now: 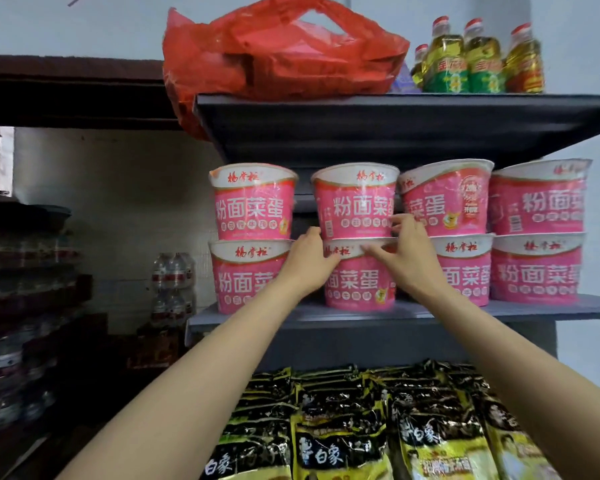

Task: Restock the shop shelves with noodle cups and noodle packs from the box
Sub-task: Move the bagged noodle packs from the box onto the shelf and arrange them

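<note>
1. The pink noodle cup, second from the left in the upper row at mid-frame, stands on the lid of the lower cup on the middle shelf. By my reading this is the placing step: the cup is being settled onto its stack.
2. The left hand presses against the lower left edge of that cup where the two cups meet, its fingers reaching behind and hidden from me. The right hand curls round the lower right edge, with the thumb lying along the rim of the cup beneath.
3. The cup is a tapered tub with a white band at the top, large white characters and shiny wrap. It sits upright, nearly square to its neighbours.
4. Next, I judge, both hands must let go gently without tipping the stack.
5. Eight cups fill the shelf in two rows. Black-and-yellow noodle packs lie below; a red plastic bag and oil bottles sit upper right.
</note>
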Demonstrator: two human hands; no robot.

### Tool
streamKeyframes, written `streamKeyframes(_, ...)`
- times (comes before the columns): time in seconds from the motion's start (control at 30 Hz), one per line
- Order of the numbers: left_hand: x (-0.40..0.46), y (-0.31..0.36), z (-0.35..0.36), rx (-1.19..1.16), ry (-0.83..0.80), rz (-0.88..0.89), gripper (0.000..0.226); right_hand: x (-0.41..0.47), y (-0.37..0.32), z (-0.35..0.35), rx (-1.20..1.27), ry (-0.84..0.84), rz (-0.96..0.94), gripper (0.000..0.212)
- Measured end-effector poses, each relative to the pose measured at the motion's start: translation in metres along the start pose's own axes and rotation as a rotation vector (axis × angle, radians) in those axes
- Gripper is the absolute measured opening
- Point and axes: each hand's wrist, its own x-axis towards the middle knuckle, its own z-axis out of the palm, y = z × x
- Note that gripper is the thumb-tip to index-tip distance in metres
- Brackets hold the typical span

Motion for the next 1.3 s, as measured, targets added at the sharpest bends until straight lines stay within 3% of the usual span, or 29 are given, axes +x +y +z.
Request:
streamKeyframes(0.4, 0.0, 0.009, 0.014, 0.147, 0.234, 0.095, 0.012, 0.011, 0.018, -0.022, -0.039, -0.104, -0.113, 0.023)
streamKeyframes(0.73, 0.0, 0.021, 0.012, 0.421, 0.311, 0.235, 0.014, 0.014, 0.023, -0.021, 0.003, -0.168, -0.063, 0.022)
streamKeyframes(0.87, 0.0, 0.021, 0.013, 0.418, 0.318, 0.232, 0.015, 0.013, 0.026, -0.022, 0.027, -0.174, -0.049, 0.022)
streamKeyframes(1.07, 0.006, 0.019, -0.001, -0.016, 0.252, 0.026, 0.058, 0.017, 0.012, -0.027, 0.312, -0.164, 0.014, 0.053)
streamKeyframes(1.17, 0.008, 0.02, 0.002, -0.055, 0.143, -0.017, 0.074, 0.023, 0.008, -0.019, 0.424, -0.25, 0.058, 0.055)
streamKeyframes(1.3, 0.012, 0.021, -0.001, -0.026, 0.07, -0.023, 0.087, 0.025, 0.005, -0.01, 0.438, -0.228, 0.076, 0.054)
